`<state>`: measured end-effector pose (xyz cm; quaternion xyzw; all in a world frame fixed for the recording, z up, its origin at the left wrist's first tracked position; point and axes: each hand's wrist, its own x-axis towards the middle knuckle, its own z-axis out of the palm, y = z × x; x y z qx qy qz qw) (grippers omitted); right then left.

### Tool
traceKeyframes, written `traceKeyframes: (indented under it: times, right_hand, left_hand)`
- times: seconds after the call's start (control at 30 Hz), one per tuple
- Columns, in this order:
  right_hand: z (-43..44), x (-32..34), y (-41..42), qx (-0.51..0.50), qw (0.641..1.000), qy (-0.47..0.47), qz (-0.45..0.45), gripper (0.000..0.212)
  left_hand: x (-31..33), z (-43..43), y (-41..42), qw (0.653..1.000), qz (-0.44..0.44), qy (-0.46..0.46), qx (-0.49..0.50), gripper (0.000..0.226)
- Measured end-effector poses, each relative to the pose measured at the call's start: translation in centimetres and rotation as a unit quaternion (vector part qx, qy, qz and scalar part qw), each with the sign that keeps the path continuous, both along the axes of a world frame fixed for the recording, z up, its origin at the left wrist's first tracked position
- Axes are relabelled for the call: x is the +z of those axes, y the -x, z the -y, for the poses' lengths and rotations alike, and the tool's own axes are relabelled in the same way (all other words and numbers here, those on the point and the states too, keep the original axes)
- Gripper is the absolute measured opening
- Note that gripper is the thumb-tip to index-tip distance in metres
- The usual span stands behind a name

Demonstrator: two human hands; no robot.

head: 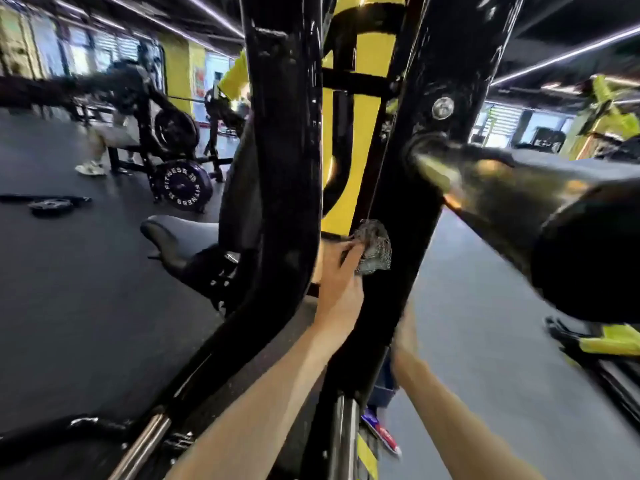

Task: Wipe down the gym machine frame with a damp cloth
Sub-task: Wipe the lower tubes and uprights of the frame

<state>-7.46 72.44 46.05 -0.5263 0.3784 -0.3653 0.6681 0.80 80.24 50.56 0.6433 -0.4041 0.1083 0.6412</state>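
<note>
The gym machine has two glossy black frame posts, a left post (284,140) and a right post (412,188), with a yellow panel (360,133) behind them. My left hand (341,275) reaches up between the posts and grips a crumpled grey mesh cloth (375,247), pressing it against the inner face of the right post. My right hand (405,327) is lower down at the outer edge of the same post. It is blurred and partly hidden, so its fingers cannot be made out.
A thick black padded roller (561,230) juts out from the right post at head height. The machine's seat (180,237) lies to the left. Chrome bars (142,445) sit at the bottom. A person on a bench (107,133) and weight plates (185,185) are at the back left.
</note>
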Motion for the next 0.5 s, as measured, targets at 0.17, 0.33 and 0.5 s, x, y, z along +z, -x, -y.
traceKeyframes:
  times: [0.17,0.33,0.5]
  right_hand:
    - [1.8,-3.0,-0.7,-0.031,0.997,0.073,0.013,0.043]
    - [3.4,-4.7,-1.5,-0.021,0.993,0.116,0.026,0.062]
    - [4.8,-5.7,-1.6,-0.013,0.989,0.148,0.008,0.068]
  left_hand:
    - [-16.3,-0.8,-1.0,0.985,-0.085,-0.147,-0.042,0.024]
    - [-13.7,-0.1,-0.7,0.997,-0.056,-0.045,-0.025,0.023]
    - [-18.2,0.8,-1.9,0.997,0.067,-0.031,0.038,0.039]
